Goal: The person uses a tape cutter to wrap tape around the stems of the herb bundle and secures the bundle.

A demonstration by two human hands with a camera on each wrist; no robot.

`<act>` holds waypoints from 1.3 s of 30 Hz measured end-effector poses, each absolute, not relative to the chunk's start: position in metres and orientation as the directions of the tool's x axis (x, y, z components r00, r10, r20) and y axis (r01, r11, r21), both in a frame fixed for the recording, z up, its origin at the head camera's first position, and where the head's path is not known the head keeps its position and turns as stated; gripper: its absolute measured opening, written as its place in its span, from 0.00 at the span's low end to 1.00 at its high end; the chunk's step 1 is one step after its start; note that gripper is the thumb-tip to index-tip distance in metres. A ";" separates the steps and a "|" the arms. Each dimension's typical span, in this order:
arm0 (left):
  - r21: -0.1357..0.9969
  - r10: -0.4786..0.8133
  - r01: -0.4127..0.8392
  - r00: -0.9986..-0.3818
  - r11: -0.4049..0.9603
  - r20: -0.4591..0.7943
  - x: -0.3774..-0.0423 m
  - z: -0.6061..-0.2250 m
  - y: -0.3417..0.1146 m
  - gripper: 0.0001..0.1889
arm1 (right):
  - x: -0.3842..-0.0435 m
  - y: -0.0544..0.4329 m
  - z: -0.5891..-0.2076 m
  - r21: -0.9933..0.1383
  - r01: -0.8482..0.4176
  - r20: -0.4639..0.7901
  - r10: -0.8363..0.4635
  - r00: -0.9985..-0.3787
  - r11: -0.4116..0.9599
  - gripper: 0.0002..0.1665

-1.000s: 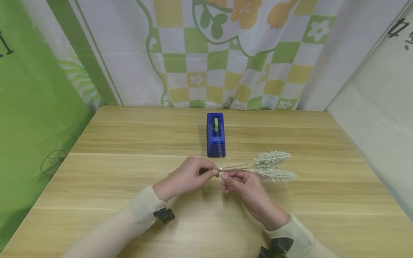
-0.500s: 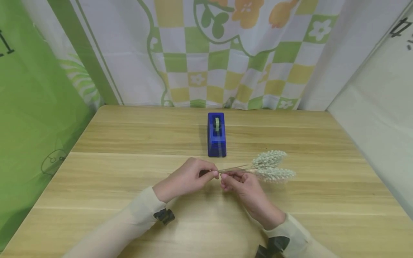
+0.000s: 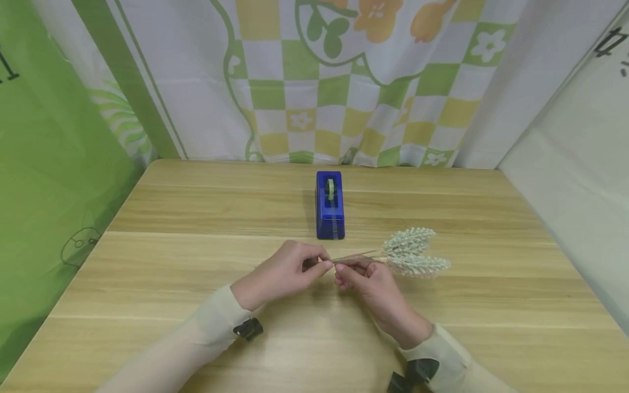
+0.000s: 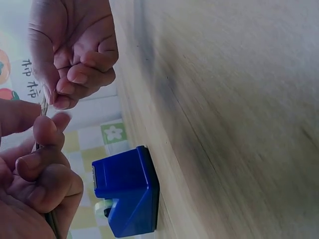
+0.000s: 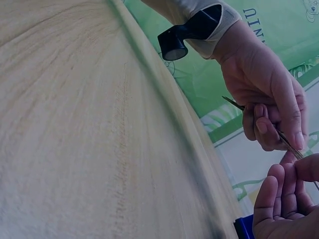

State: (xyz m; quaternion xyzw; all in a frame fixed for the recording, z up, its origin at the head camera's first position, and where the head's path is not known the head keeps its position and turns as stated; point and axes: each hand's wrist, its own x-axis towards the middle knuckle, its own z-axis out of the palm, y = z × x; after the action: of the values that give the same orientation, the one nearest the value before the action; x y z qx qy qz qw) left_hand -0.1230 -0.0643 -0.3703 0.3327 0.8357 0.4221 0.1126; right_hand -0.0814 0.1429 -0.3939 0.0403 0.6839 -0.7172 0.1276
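Note:
Two pale green wheat stalks (image 3: pixel 415 265) lie sideways above the table, their ears to the right. My left hand (image 3: pixel 285 270) grips their thin brown stems (image 3: pixel 356 256) between thumb and curled fingers, and the stem ends stick out behind it in the right wrist view. Close beside it, my right hand (image 3: pixel 380 292) pinches at the stems with thumb and forefinger. A thin whitish bit shows at these fingertips in the left wrist view; whether it is tape I cannot tell. Beyond the hands stands a blue tape dispenser (image 3: pixel 330 207) with a roll of tape (image 3: pixel 331 189) in it.
The wooden table (image 3: pixel 196 207) spreads around the hands. A checked, flowered curtain (image 3: pixel 334 109) hangs along its far edge. There is a green cloth (image 3: pixel 59 164) on the left and a white one (image 3: pixel 575 136) on the right. Each sleeve carries a small black wrist camera (image 3: pixel 249 328).
Both hands stay nearly in place at the stems. The wheat ears have shifted slightly left, and a shiny spot on the stems between the fingertips no longer shows.

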 end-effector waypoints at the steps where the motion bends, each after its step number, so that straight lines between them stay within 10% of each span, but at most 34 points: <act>1: 0.777 0.648 0.467 -0.755 0.421 0.102 -0.123 -0.370 -0.064 0.09 | -0.082 0.143 -0.394 -0.971 0.238 -0.232 -0.128 -0.964 -0.031 0.17; 39: 0.782 0.626 0.519 -0.748 0.345 0.221 -0.126 -0.371 -0.066 0.11 | -0.079 0.142 -0.392 -0.961 0.265 -0.251 -0.149 -0.957 -0.079 0.23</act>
State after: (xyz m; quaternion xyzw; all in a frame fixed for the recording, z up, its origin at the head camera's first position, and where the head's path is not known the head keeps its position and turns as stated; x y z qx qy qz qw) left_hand -0.1261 -0.0659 -0.3712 0.3499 0.8178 0.4531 0.0589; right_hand -0.0788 0.1423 -0.3916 0.0437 0.6637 -0.7334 0.1408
